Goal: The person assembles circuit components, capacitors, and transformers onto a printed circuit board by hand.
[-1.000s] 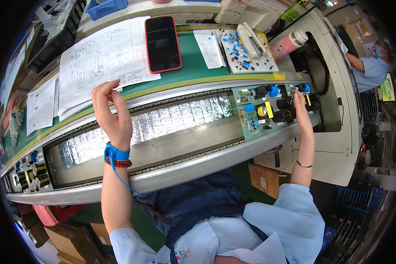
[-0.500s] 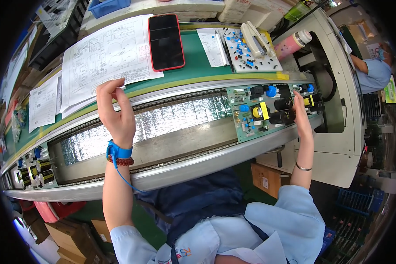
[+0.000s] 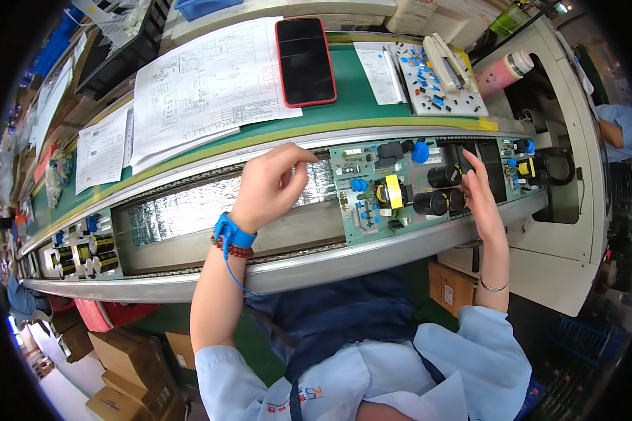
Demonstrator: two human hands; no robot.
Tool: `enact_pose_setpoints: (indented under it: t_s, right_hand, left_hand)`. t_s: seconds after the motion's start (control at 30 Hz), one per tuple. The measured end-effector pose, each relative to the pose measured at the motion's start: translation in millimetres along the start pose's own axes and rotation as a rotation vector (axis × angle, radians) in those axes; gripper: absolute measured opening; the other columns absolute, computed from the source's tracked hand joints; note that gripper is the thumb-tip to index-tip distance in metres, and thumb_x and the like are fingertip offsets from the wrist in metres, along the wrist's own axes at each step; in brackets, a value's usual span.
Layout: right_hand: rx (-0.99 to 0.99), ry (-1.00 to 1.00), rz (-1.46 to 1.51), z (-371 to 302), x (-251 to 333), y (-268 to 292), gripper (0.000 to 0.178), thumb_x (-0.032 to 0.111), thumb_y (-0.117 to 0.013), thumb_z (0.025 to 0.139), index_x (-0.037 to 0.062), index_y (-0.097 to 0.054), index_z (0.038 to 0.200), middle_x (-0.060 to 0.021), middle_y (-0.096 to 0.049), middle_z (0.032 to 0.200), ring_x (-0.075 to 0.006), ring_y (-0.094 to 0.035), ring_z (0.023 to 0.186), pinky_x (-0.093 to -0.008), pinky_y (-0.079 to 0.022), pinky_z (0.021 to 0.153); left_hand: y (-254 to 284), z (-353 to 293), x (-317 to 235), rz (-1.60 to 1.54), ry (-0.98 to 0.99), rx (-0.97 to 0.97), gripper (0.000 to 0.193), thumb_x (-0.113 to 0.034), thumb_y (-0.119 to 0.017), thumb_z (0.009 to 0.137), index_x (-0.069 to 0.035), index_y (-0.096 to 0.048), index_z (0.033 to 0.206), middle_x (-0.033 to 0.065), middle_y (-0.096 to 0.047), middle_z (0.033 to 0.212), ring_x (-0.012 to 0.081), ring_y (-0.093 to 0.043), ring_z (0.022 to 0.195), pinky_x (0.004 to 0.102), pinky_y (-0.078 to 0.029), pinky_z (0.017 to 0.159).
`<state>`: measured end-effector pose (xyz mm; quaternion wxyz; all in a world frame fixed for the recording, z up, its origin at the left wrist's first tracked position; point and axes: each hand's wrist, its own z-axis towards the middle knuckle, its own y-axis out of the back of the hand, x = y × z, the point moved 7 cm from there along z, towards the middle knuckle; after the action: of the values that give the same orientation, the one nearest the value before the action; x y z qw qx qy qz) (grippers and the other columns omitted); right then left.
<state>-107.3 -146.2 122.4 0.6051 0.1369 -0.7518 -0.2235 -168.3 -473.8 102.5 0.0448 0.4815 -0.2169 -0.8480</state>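
A green circuit board [image 3: 344, 203] with black capacitors, blue discs and a yellow-wrapped transformer [image 3: 395, 192] lies across the rails of a conveyor track [image 3: 288, 259]. Against its right edge rests my right hand [image 3: 481, 200], fingers stretched out and thumb side by the capacitors. My left hand [image 3: 274, 186] hovers over the track just left of the board, its fingers curled in. Whether anything small is between those fingertips is hidden. A blue wrist strap [image 3: 233, 235] with a cord circles my left wrist.
Another populated board [image 3: 516, 168] sits right of mine, by a white machine [image 3: 562, 238]; more boards [image 3: 84, 252] lie far left. Beyond the track are printed drawings [image 3: 203, 84], a red-cased phone [image 3: 306, 63], a white block of small components [image 3: 435, 84] and a pink bottle [image 3: 505, 74].
The board has slid left along the track with my right hand at its edge, leaving a gap to the board behind it. My left hand has moved right, closer to the board.
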Motion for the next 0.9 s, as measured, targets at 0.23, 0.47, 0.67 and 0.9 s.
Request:
enact_pose_setpoints:
  t_s: [0.23,0.47,0.67,0.9]
  right_hand:
    - [0.067,0.066,0.007,-3.0,3.4,-14.9,0.047,0.036,-0.036,0.099,0.0127,-0.031,0.14,-0.0046,-0.048,0.119,-0.0129,-0.048,0.097,-0.0244,-0.036,0.079]
    - [0.072,0.137,-0.007,-3.8,8.3,-16.9,0.047,0.034,-0.036,0.1,0.0094,-0.031,0.139,-0.0069,-0.047,0.122,-0.0138,-0.046,0.102,-0.029,-0.036,0.093]
    - [0.067,0.015,0.014,-2.5,3.5,-13.5,0.049,0.036,-0.037,0.099,0.0087,-0.031,0.139,-0.0095,-0.049,0.124,-0.0181,-0.05,0.106,-0.0314,-0.037,0.094]
    - [-0.12,0.135,-0.322,21.6,-22.6,37.4,0.046,0.037,-0.038,0.098,0.0035,-0.043,0.129,-0.0183,-0.051,0.126,-0.028,-0.05,0.116,-0.036,-0.038,0.097]
  left_hand:
    - [-16.0,-0.2,2.6,0.102,0.035,0.112,0.015,-0.005,-0.053,0.082,-0.005,-0.064,0.091,0.0089,-0.057,0.069,0.018,-0.049,0.048,0.0305,-0.04,0.049]
    - [-24.0,-1.6,5.3,0.105,-0.011,0.123,0.017,-0.005,-0.05,0.084,-0.005,-0.064,0.094,0.0094,-0.057,0.067,0.0188,-0.053,0.054,0.0311,-0.043,0.053]
    - [-19.2,-0.3,6.4,0.132,0.097,0.149,0.016,-0.006,-0.051,0.086,-0.005,-0.063,0.095,0.0089,-0.056,0.067,0.0183,-0.051,0.053,0.03,-0.042,0.053]
    - [-10.9,-0.1,8.2,0.088,0.043,0.013,0.015,-0.002,-0.051,0.086,-0.003,-0.063,0.097,0.009,-0.054,0.066,0.0165,-0.049,0.053,0.0281,-0.04,0.052]
